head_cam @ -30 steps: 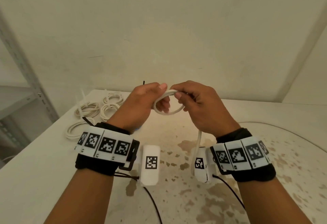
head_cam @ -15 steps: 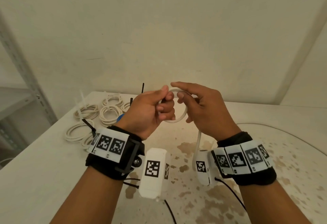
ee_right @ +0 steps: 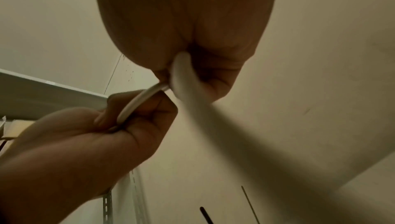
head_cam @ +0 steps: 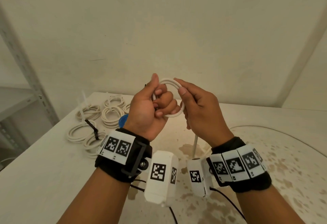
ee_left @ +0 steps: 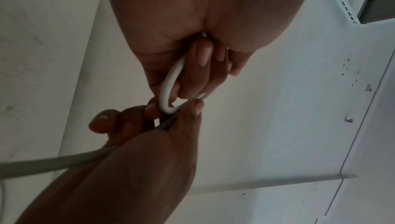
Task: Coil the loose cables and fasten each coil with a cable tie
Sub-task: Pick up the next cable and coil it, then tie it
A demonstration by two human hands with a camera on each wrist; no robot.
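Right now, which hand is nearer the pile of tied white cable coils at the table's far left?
Left. The left hand is up over the table just right of the pile of tied white cable coils; the right hand is farther right, beyond the small white cable loop both hold.

Soft, even, warm-tinted light in the head view, wide-angle bending at the frame edges, both wrist views dim and underexposed, lower right of the right wrist view smeared with blur

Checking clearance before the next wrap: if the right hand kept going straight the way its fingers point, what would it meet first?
Probably the left hand: the right hand points up and left across the white cable coil that both hold. Depth is unclear.
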